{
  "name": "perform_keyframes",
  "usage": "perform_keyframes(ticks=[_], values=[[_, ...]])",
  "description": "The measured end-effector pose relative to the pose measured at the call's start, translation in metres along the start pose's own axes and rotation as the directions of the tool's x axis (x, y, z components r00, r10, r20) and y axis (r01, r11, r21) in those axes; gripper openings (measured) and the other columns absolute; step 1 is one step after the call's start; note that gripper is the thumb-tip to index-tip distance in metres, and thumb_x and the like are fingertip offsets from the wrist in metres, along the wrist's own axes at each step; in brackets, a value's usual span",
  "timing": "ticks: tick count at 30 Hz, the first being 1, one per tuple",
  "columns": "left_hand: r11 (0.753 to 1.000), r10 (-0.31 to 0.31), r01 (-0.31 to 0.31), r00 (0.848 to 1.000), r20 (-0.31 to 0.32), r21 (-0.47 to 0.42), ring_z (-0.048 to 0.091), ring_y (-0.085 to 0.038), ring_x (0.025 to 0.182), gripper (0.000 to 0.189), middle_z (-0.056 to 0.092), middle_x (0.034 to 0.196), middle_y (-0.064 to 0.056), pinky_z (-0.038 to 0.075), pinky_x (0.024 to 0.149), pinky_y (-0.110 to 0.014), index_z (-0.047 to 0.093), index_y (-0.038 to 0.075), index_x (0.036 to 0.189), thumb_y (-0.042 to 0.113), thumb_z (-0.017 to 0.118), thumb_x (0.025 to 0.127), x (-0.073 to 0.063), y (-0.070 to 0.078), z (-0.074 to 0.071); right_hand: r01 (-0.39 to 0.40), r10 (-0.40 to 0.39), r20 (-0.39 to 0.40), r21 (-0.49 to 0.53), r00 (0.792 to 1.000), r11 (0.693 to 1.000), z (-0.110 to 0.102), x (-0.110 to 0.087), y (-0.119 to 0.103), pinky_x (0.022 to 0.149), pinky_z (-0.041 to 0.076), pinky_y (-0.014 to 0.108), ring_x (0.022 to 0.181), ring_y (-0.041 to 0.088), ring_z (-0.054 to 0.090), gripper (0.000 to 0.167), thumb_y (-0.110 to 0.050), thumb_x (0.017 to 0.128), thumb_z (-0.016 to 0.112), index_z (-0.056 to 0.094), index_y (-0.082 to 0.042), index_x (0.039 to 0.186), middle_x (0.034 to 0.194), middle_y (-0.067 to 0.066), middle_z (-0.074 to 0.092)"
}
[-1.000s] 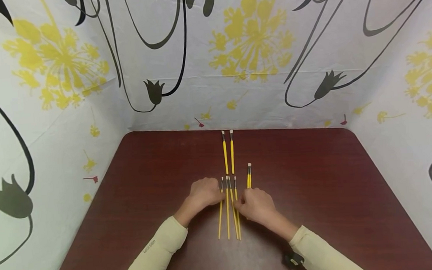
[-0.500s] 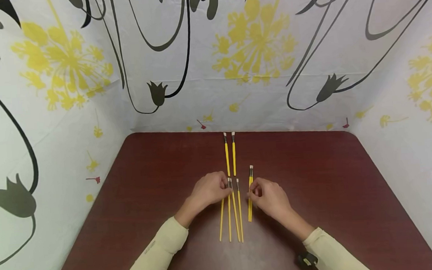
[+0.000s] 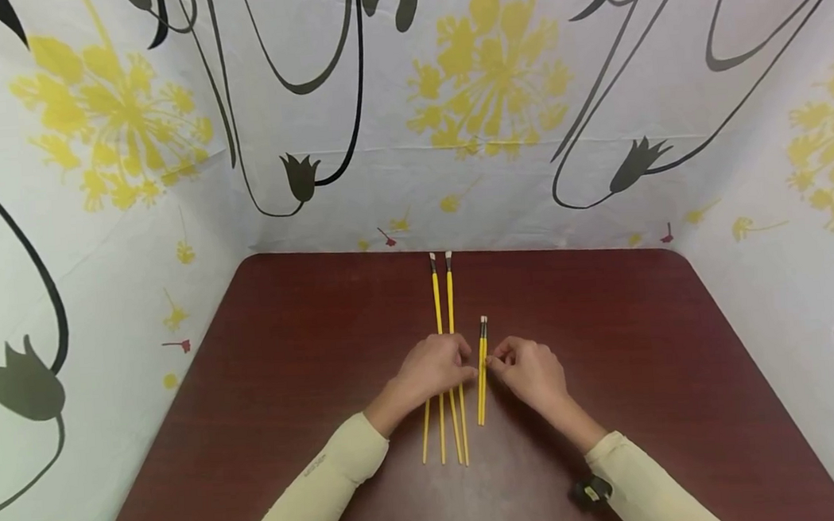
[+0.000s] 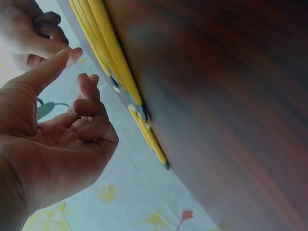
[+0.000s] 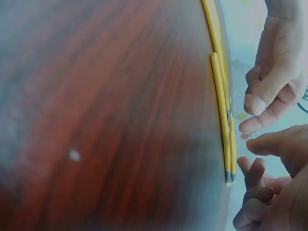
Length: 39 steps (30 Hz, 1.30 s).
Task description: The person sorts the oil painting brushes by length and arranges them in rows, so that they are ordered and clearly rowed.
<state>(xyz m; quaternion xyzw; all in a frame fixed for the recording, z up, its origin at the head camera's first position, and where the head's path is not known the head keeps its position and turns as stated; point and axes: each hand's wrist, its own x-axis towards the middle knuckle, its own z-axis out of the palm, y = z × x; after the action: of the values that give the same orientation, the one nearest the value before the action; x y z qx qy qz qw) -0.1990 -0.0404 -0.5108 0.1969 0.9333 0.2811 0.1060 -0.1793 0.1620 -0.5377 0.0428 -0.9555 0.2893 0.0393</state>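
Note:
Several thin paintbrushes with yellow handles lie side by side on the table, bristles away from me. My left hand is over their upper parts and hides their bristle ends. Its thumb and fingers stand apart in the left wrist view, with nothing between them. To the right lie two shorter-looking paintbrushes close together. Their handles run between my two hands. Beside them is my right hand, fingers loosely bent and thumb apart from the index finger, holding nothing in the right wrist view.
Two more yellow paintbrushes point toward the back edge of the dark red-brown table. A white flower-patterned cloth rises behind and at both sides. A small black device is at the right sleeve.
My left hand has moved right across the row of paintbrushes, toward the pair. My right hand has shifted right, off the row, and now stands just beyond the pair.

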Motion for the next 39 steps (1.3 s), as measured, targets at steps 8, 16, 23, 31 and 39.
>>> perform_keyframes(ticks=[8, 16, 23, 31, 39], values=[[0.993, 0.001, -0.003, 1.0, 0.017, 0.121, 0.036, -0.003, 0.048, 0.036, 0.048, 0.057, 0.012, 0.029, 0.048, -0.022, 0.063, 0.02, 0.067, 0.036, 0.08, 0.094, 0.01, 0.014, 0.008, -0.043, 0.043, 0.025, -0.03, 0.999, 0.999, 0.002, 0.004, 0.003, 0.048, 0.039, 0.03, 0.052, 0.014, 0.052, 0.023, -0.038, 0.094, 0.078, 0.073, -0.017, 0.085, 0.069, -0.003, 0.066], [0.994, -0.005, -0.002, 0.998, 0.062, 0.114, 0.022, -0.005, 0.042, 0.065, 0.022, 0.045, 0.011, 0.018, 0.043, -0.022, 0.035, 0.022, 0.049, 0.031, 0.079, 0.095, 0.015, 0.021, 0.01, -0.07, 0.07, 0.025, -0.032, 0.997, 0.997, 0.005, 0.009, -0.001, 0.045, 0.038, 0.032, 0.05, 0.016, 0.052, 0.03, -0.044, 0.093, 0.079, 0.072, -0.019, 0.078, 0.063, -0.004, 0.065], [0.99, -0.042, 0.031, 0.996, 0.078, 0.135, 0.024, -0.006, 0.042, 0.065, 0.024, 0.045, 0.01, 0.02, 0.044, -0.023, 0.036, 0.021, 0.049, 0.031, 0.078, 0.096, 0.019, 0.019, 0.009, -0.066, 0.07, 0.067, -0.06, 0.995, 0.996, 0.007, 0.013, -0.003, 0.048, 0.04, 0.032, 0.053, 0.016, 0.055, 0.03, -0.045, 0.092, 0.079, 0.072, -0.02, 0.077, 0.066, -0.003, 0.066], [0.979, -0.066, 0.049, 0.995, 0.08, 0.198, 0.032, -0.007, 0.044, 0.061, 0.03, 0.047, 0.01, 0.027, 0.044, -0.025, 0.04, 0.022, 0.051, 0.036, 0.08, 0.094, 0.021, 0.02, 0.012, -0.097, 0.109, 0.124, -0.097, 0.986, 0.991, 0.0, 0.015, -0.002, 0.051, 0.042, 0.032, 0.059, 0.017, 0.058, 0.023, -0.038, 0.09, 0.077, 0.071, -0.022, 0.074, 0.07, -0.003, 0.069], [0.963, -0.098, 0.077, 0.993, 0.071, 0.258, 0.035, -0.011, 0.048, 0.048, 0.033, 0.052, 0.006, 0.03, 0.046, -0.028, 0.04, 0.02, 0.058, 0.026, 0.07, 0.095, 0.024, 0.025, 0.015, -0.143, 0.168, 0.207, -0.131, 0.964, 0.981, -0.004, 0.018, -0.013, 0.046, 0.029, 0.03, 0.048, 0.014, 0.041, 0.029, -0.025, 0.084, 0.069, 0.055, -0.021, 0.058, 0.052, -0.006, 0.045]])
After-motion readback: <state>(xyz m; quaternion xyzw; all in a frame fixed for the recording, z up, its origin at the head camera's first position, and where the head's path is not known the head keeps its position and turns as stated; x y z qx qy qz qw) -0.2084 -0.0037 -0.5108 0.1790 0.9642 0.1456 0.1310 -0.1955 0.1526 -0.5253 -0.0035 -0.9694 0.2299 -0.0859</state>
